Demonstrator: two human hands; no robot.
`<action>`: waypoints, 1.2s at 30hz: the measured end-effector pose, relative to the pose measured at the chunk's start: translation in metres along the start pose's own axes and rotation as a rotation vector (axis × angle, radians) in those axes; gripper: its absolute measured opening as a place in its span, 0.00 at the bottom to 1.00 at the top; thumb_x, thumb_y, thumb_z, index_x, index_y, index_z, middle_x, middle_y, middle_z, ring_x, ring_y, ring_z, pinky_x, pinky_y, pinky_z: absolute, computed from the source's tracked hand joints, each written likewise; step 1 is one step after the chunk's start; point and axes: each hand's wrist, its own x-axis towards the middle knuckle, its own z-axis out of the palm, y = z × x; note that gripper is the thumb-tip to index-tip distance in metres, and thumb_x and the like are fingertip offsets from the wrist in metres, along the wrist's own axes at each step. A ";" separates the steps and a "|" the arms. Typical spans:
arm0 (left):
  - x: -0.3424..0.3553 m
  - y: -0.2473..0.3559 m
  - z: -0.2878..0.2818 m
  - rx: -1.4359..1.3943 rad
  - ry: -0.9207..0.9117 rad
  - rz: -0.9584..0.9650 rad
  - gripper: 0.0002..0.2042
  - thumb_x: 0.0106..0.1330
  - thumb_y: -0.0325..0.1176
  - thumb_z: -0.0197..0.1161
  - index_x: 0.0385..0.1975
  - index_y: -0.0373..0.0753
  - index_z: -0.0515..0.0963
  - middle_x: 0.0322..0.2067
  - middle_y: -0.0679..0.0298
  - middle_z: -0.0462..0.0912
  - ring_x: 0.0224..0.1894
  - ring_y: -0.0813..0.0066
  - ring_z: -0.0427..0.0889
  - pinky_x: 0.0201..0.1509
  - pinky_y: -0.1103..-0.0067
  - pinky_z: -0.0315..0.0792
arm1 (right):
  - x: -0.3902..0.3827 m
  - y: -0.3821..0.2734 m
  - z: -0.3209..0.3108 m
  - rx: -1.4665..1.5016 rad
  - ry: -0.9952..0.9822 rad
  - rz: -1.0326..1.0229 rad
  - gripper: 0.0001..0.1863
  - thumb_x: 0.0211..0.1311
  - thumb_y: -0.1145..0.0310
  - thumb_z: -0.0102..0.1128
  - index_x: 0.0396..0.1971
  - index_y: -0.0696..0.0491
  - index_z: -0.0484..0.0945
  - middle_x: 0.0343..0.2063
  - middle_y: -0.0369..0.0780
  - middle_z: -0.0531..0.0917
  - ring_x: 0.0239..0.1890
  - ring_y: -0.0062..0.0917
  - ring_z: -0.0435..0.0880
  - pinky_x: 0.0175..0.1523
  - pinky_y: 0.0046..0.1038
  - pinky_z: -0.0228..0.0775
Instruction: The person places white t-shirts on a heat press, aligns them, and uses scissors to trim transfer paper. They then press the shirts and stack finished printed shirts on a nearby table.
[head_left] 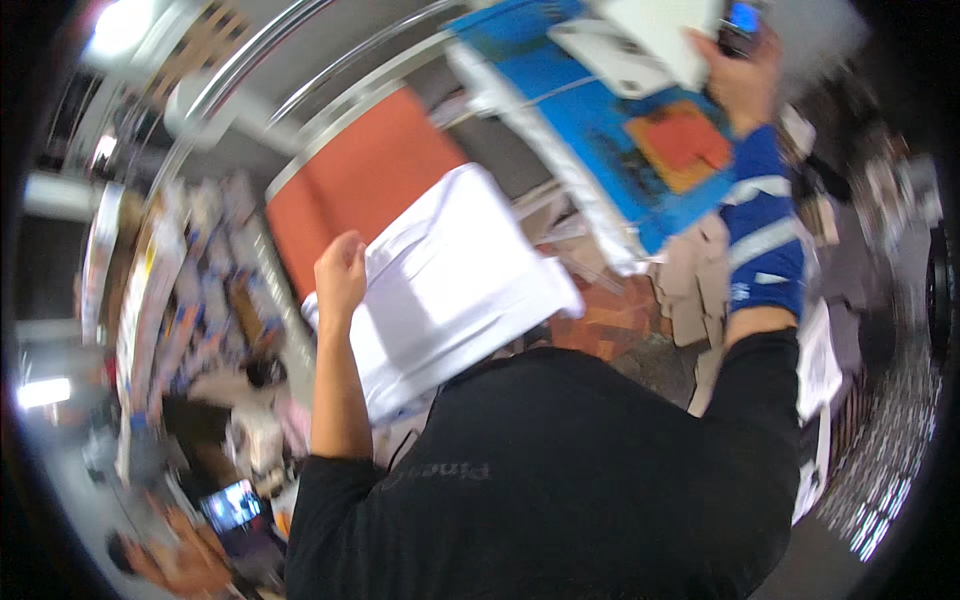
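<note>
A white cloth, perhaps a garment, spreads in front of me, partly over an orange-red board. At its left edge is my left hand, fingers curled in and closed on the cloth. Far to the upper right, my right hand reaches out, closed around a small dark device with a lit blue screen. Motion blur hides the device's exact kind. A blue sleeve with pale stripes covers my right forearm. Beneath that hand lie white flat panels and a blue board.
An orange patch with a yellow border marks the blue board. Metal rails run along the upper left. Cardboard pieces lie below the blue board. Another person is at the lower left near a lit screen.
</note>
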 end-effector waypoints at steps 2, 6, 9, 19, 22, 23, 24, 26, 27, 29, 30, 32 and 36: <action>-0.032 -0.065 -0.044 0.454 0.203 -0.011 0.16 0.65 0.27 0.64 0.53 0.33 0.80 0.51 0.46 0.83 0.52 0.58 0.85 0.59 0.68 0.75 | 0.009 -0.034 -0.026 -0.010 0.157 0.215 0.40 0.48 0.38 0.77 0.50 0.56 0.80 0.49 0.50 0.81 0.54 0.45 0.78 0.58 0.45 0.70; -0.094 -0.190 -0.048 0.125 0.312 -0.125 0.22 0.66 0.31 0.65 0.60 0.34 0.76 0.52 0.48 0.83 0.53 0.59 0.84 0.59 0.69 0.74 | -0.050 -0.148 -0.044 0.333 0.066 0.266 0.07 0.59 0.69 0.68 0.31 0.54 0.78 0.36 0.46 0.82 0.39 0.41 0.81 0.48 0.46 0.71; -0.104 -0.209 -0.020 -0.472 0.128 -0.243 0.23 0.70 0.35 0.63 0.63 0.34 0.75 0.45 0.51 0.85 0.45 0.69 0.83 0.54 0.76 0.74 | -0.124 -0.300 -0.056 0.887 -0.483 0.071 0.20 0.58 0.76 0.63 0.52 0.58 0.80 0.55 0.51 0.81 0.61 0.46 0.77 0.67 0.40 0.67; -0.089 -0.150 -0.088 -0.443 0.292 -0.328 0.05 0.60 0.25 0.68 0.33 0.36 0.78 0.35 0.65 0.82 0.39 0.74 0.80 0.45 0.72 0.73 | -0.091 -0.322 -0.012 0.862 -1.352 0.222 0.09 0.49 0.74 0.73 0.30 0.57 0.83 0.42 0.47 0.86 0.44 0.38 0.86 0.50 0.30 0.76; -0.120 -0.127 -0.122 0.328 0.198 -0.085 0.04 0.60 0.23 0.66 0.32 0.35 0.78 0.42 0.60 0.85 0.48 0.74 0.81 0.51 0.75 0.74 | -0.087 -0.262 -0.022 1.140 -0.977 -0.089 0.07 0.49 0.76 0.72 0.28 0.57 0.82 0.37 0.43 0.86 0.40 0.30 0.85 0.50 0.28 0.75; -0.131 -0.122 -0.133 0.098 0.203 -0.077 0.03 0.61 0.22 0.65 0.32 0.35 0.79 0.45 0.59 0.84 0.50 0.74 0.81 0.53 0.76 0.73 | -0.073 -0.253 -0.038 1.312 -1.086 0.039 0.06 0.51 0.77 0.71 0.29 0.57 0.81 0.37 0.41 0.86 0.39 0.27 0.84 0.50 0.27 0.74; -0.139 -0.118 -0.147 -0.138 0.208 -0.061 0.03 0.61 0.22 0.65 0.33 0.36 0.79 0.47 0.58 0.84 0.52 0.74 0.80 0.55 0.76 0.73 | -0.052 -0.242 -0.059 1.473 -1.189 0.177 0.06 0.54 0.77 0.70 0.30 0.57 0.81 0.37 0.40 0.86 0.39 0.24 0.84 0.50 0.26 0.74; -0.142 -0.092 -0.177 -0.828 0.206 -0.130 0.04 0.62 0.23 0.66 0.34 0.36 0.79 0.51 0.55 0.84 0.56 0.70 0.80 0.60 0.75 0.72 | -0.040 -0.212 -0.088 1.719 -1.219 0.511 0.05 0.58 0.75 0.69 0.32 0.57 0.80 0.37 0.37 0.85 0.39 0.18 0.81 0.48 0.21 0.73; -0.150 -0.088 -0.188 -0.885 0.175 -0.100 0.04 0.63 0.24 0.66 0.36 0.37 0.79 0.47 0.57 0.86 0.53 0.70 0.82 0.60 0.76 0.72 | -0.030 -0.209 -0.099 1.623 -1.236 0.498 0.04 0.60 0.76 0.68 0.30 0.57 0.80 0.33 0.35 0.83 0.37 0.14 0.79 0.44 0.18 0.71; -0.167 -0.078 -0.195 -0.787 0.186 -0.196 0.04 0.64 0.25 0.65 0.36 0.36 0.77 0.34 0.70 0.80 0.39 0.82 0.78 0.45 0.84 0.70 | -0.015 -0.194 -0.107 1.408 -1.348 0.396 0.03 0.59 0.77 0.67 0.28 0.58 0.81 0.30 0.34 0.83 0.35 0.14 0.79 0.43 0.19 0.71; -0.171 -0.069 -0.198 -0.688 0.255 -0.175 0.04 0.64 0.25 0.65 0.35 0.36 0.77 0.31 0.73 0.76 0.34 0.85 0.74 0.40 0.85 0.67 | -0.004 -0.184 -0.107 1.301 -1.391 0.336 0.03 0.59 0.78 0.67 0.28 0.58 0.81 0.29 0.34 0.82 0.34 0.14 0.78 0.42 0.19 0.71; -0.181 -0.059 -0.208 -0.637 0.372 -0.161 0.04 0.63 0.24 0.66 0.36 0.35 0.79 0.31 0.70 0.79 0.34 0.84 0.75 0.40 0.85 0.68 | 0.012 -0.160 -0.114 1.369 -1.279 0.327 0.01 0.60 0.79 0.64 0.29 0.58 0.82 0.27 0.33 0.82 0.32 0.15 0.78 0.40 0.19 0.70; -0.150 -0.050 -0.239 -0.286 0.575 -0.144 0.07 0.67 0.24 0.65 0.41 0.31 0.83 0.39 0.63 0.85 0.41 0.78 0.81 0.49 0.82 0.73 | 0.048 -0.160 -0.116 1.413 -0.973 0.371 0.03 0.64 0.76 0.63 0.34 0.58 0.84 0.27 0.32 0.81 0.32 0.15 0.77 0.38 0.19 0.69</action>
